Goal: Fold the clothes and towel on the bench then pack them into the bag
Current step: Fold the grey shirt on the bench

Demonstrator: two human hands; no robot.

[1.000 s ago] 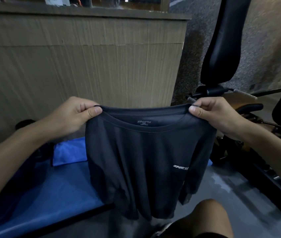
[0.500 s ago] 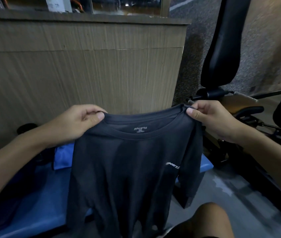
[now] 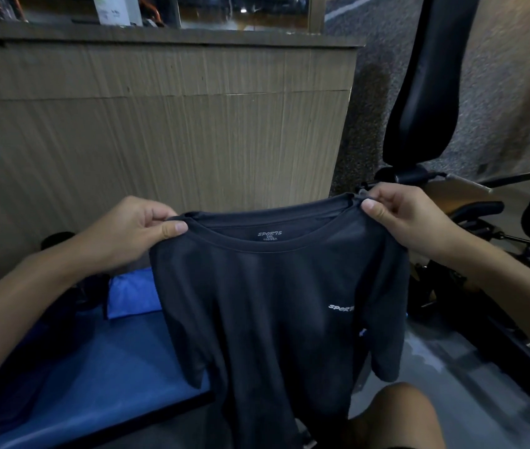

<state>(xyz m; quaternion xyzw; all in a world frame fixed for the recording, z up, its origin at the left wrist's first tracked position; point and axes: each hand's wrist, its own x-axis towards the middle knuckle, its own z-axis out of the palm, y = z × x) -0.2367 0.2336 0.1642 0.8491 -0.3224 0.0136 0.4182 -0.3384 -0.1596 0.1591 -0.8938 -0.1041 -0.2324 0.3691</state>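
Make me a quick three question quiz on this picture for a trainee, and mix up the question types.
1. True or false: the dark T-shirt lies flat on the blue bench.
2. Where do the left hand and right hand pinch the shirt? A) the hem B) the shoulders, beside the collar C) the sleeve ends
3. Fill in: the size printed on the neck label reads ___.
Key: 1 false, it hangs in the air, held up over the bench. 2 B. 3 2XL.
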